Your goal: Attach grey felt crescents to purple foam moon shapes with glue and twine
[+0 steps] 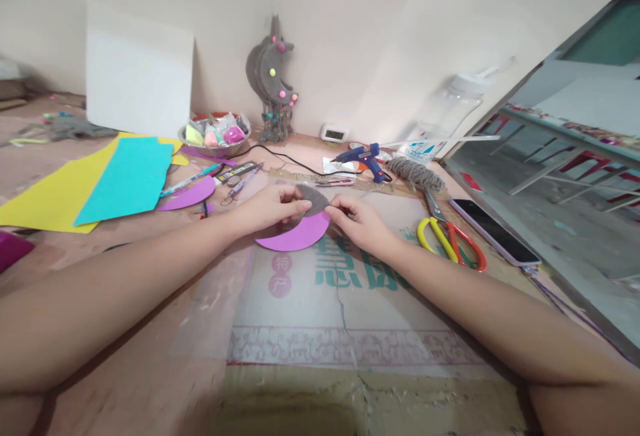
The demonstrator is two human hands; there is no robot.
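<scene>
A purple paper crescent [295,234] with a grey, yarn-like covering [314,200] on its upper part is held just above the table covering. My left hand [275,209] is closed on its upper left side, thumb and fingers pinching the grey part. At the right edge, the thumb and fingertips of my right hand [361,223] pinch the same piece. Strands between the fingers are too small to make out. Beyond the hands lie a blue glue gun [367,159] and a coil of grey yarn [417,175].
Yellow-and-red-handled scissors [453,243] and a phone [495,231] lie at right. Coloured sheets [125,179] and a purple paper piece [190,195] are on the left. A bowl [215,149] of coloured clay-like lumps and a grey moon decoration [273,79] stand at the back.
</scene>
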